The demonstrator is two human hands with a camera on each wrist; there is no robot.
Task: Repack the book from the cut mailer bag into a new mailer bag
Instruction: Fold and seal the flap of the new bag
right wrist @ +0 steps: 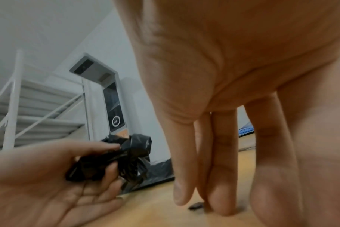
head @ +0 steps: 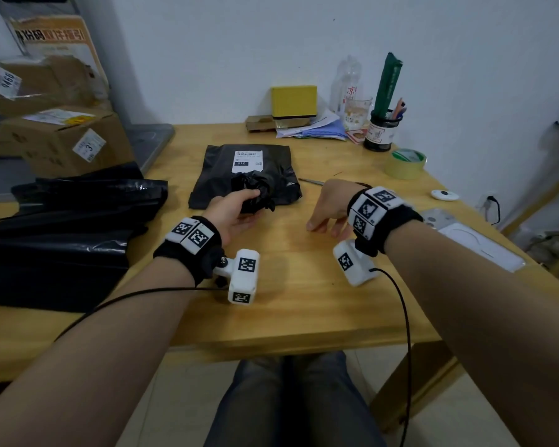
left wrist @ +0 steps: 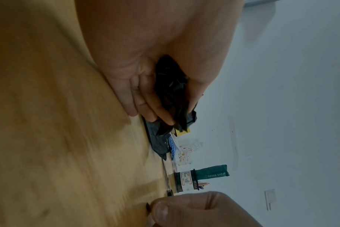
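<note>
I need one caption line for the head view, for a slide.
Left hand grips crumpled black plastic by a labelled black mailer bag; right hand hovers, fingers down, over the wooden table.

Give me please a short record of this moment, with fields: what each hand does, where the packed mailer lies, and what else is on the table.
left hand: grips a crumpled wad of black plastic
right hand: holds nothing, fingers point down to the table, near a tiny dark scrap
labelled mailer bag: flat, mid-table, behind the wad
spare black bags: piled at the left edge
tape roll: far right
</note>
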